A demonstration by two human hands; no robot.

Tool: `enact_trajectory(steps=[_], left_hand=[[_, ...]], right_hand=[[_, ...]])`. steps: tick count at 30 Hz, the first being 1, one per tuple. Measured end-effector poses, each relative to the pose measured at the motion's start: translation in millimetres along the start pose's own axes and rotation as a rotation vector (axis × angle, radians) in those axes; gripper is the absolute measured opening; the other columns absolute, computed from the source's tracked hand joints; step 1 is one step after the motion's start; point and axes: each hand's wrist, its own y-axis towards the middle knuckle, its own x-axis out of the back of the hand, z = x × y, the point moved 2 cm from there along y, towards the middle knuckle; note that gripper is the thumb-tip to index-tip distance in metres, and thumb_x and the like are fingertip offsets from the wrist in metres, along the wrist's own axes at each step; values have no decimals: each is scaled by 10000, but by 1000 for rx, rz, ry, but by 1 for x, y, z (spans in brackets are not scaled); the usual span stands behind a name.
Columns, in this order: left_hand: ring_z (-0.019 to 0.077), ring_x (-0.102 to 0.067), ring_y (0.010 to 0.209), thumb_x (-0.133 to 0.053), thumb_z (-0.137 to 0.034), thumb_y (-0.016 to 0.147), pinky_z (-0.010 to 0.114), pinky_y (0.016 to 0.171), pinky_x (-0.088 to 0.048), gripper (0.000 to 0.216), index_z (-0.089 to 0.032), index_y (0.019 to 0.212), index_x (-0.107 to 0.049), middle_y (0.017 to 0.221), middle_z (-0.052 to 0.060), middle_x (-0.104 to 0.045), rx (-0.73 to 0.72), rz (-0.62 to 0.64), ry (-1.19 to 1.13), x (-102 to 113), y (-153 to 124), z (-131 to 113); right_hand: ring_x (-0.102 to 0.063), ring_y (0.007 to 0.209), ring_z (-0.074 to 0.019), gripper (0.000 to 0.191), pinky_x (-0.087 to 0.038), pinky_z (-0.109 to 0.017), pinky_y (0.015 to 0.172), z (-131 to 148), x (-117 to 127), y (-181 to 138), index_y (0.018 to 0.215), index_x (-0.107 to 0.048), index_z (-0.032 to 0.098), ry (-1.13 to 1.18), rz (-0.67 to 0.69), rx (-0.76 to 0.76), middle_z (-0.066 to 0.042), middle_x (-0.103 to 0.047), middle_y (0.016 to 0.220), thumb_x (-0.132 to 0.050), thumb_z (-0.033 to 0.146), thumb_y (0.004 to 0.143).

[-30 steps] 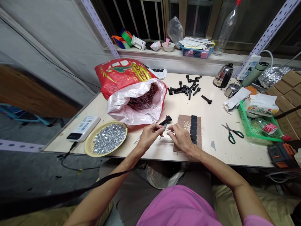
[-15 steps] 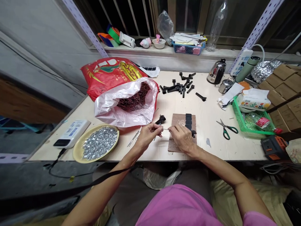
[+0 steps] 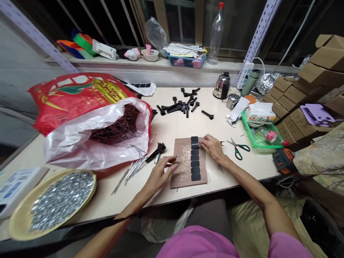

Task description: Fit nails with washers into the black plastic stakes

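My left hand (image 3: 161, 174) rests at the left edge of a wooden board (image 3: 184, 178), its fingers spread over pale sawdust and holding nothing I can see. My right hand (image 3: 213, 148) lies against the board's right side, its fingertips touching a column of black rectangular pads (image 3: 195, 158). A black metal-jawed tool (image 3: 157, 152) lies just beyond my left hand, beside loose steel pins (image 3: 133, 171). Dark red nails (image 3: 115, 127) fill a white plastic bag (image 3: 80, 150) at the left. A heap of black parts (image 3: 174, 107) lies further back.
A yellow plate of silver screws (image 3: 60, 200) sits at the front left, with a red bag (image 3: 72, 96) behind it. Green-handled scissors (image 3: 238, 147), a green basket (image 3: 259, 134) and a steel kettle (image 3: 222, 86) stand to the right. Cardboard boxes (image 3: 298, 104) are stacked beyond the table.
My hands have parted and no longer pinch the thin pin over the board. The left hand has dropped to the board's edge, and the view has swung left and closer.
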Motion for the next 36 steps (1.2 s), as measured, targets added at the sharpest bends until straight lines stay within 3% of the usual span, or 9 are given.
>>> enact_trajectory(steps=[5,13,19,21,25,27,31,33,36], left_hand=[[276,-444,1309,-441,-369,910,499,1062,-390,442,-232,1328,-474,1371,122,-532,-258,150,336,-37,-12,12],[299,-341,1380,-350,-322,953,539,1097,-334,589,-227,1497,-145,1493,151,-378,-275,108,509,-53,-19,25],[311,-343,1377,-301,-350,964,533,1083,-355,644,-231,1509,19,1515,169,-325,-280,-2,481,-56,-22,30],[312,-345,1375,-307,-355,964,528,1077,-363,652,-235,1508,31,1525,170,-304,-284,-16,482,-56,-22,30],[311,-338,1379,-340,-328,959,520,1083,-357,675,-244,1506,46,1540,164,-274,-266,13,510,-55,-21,28],[313,-334,1381,-350,-315,956,522,1084,-356,688,-243,1504,59,1543,166,-266,-253,29,524,-54,-22,27],[313,-330,1383,-352,-306,956,518,1076,-369,695,-237,1502,73,1543,170,-265,-264,37,543,-53,-22,25],[312,-328,1384,-351,-307,958,513,1071,-376,690,-236,1503,66,1543,170,-264,-276,36,549,-53,-21,24],[313,-341,1377,-357,-309,958,508,1061,-392,695,-243,1503,70,1546,169,-258,-287,33,563,-53,-21,23]], right_hand=[[-541,844,-150,153,-397,-240,657,-27,-14,10,965,-691,190,27,32,15,-45,-604,894,-549,226,920],[-514,859,-162,187,-380,-232,545,-37,-23,24,891,-679,177,-5,47,125,-59,-622,911,-508,233,941],[-503,731,-115,311,-374,-207,514,-5,-26,-43,884,-652,217,147,129,710,11,-598,750,-381,89,965],[-508,747,-120,301,-382,-210,509,-9,-24,-34,886,-654,216,147,122,661,-2,-609,800,-384,109,968],[-504,773,-149,276,-384,-220,467,-28,-22,10,856,-660,157,47,90,253,-57,-601,841,-409,175,969],[-494,740,-140,275,-382,-213,455,-24,-23,7,839,-654,149,62,112,307,-48,-587,799,-410,158,965],[-480,719,-110,316,-361,-180,448,-2,-25,-32,835,-631,171,156,173,775,2,-567,735,-359,60,953],[-465,710,-116,300,-346,-179,438,-6,-26,-27,819,-624,152,130,139,672,-7,-558,721,-368,73,953],[-452,732,-132,271,-337,-183,442,-22,-27,1,822,-624,123,64,59,372,-44,-572,774,-396,150,967]])
